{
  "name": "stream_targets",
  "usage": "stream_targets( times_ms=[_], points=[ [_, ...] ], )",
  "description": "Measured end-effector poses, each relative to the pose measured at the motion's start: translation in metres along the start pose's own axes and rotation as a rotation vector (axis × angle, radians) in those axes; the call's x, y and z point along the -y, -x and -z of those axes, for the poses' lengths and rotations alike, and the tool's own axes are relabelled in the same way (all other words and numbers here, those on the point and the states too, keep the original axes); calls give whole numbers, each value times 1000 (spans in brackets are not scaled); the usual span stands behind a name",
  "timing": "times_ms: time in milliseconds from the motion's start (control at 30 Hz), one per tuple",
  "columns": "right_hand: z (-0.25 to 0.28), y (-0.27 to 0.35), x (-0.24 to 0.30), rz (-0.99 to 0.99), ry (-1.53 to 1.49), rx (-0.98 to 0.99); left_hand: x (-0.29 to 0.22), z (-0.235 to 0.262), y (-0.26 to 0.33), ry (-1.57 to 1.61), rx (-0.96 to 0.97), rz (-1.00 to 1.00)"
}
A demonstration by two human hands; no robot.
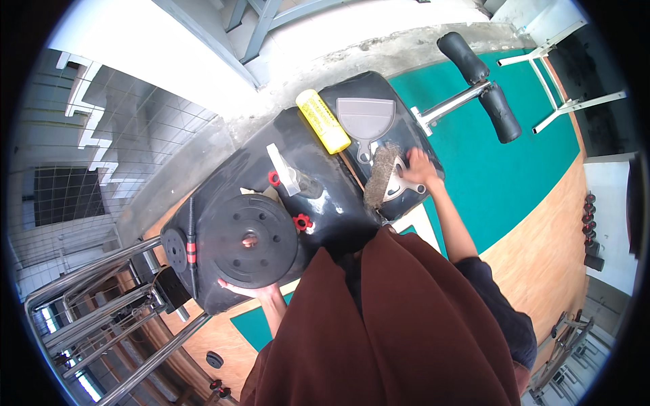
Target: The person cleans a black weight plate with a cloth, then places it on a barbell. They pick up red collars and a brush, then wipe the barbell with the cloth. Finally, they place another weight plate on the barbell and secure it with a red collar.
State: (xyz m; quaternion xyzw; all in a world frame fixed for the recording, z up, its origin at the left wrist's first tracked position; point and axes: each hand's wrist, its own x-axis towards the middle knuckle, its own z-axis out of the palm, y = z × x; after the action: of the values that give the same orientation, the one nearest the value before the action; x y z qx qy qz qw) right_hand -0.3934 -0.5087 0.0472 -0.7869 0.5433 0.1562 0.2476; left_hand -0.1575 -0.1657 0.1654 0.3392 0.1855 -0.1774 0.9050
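A round black weight plate is held by my left hand, whose fingers curl at its near edge. A fingertip shows through the plate's centre hole; the rest of the hand behind it is hidden. My right hand is at a hand brush with grey-brown bristles and a pale handle. Its fingers are apart, and the fingertips appear to touch the handle. Just beyond the brush lies a grey dustpan. Between the hands are a red star-shaped collar and a white-and-clear object I cannot identify.
Everything lies on a black padded bench. A yellow package, a red ring, a short bar with red bands and a smaller plate also lie there. Foam rollers extend right over green matting. Metal frames stand left.
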Motion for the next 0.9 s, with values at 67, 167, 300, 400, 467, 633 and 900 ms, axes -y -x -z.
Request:
stream_targets(
  times_ms=[67, 167, 300, 400, 467, 633, 900],
  points=[
    [-16, 24, -12, 32, 218, 106, 0, 0, -3, -3, 0, 4],
    [-36, 40, -31, 275, 139, -68, 1, 1, -6, -2, 3, 14],
    [-35, 51, -65, 348, -210, 48, 1, 2, -9, -4, 9, 27],
    [-18, 64, -80, 320, -432, 225, 2, 4, -9, 1, 7, 27],
    [-4, 67, -74, 295, -821, 284, 2, 5, -8, 1, 3, 30],
    [2, 25, 10, 332, -1301, -63, 6, 8, -5, 3, 8, 35],
    [-58, -63, 125, -143, -1238, -400, 1, 18, 1, 17, 14, 24]
  ],
)
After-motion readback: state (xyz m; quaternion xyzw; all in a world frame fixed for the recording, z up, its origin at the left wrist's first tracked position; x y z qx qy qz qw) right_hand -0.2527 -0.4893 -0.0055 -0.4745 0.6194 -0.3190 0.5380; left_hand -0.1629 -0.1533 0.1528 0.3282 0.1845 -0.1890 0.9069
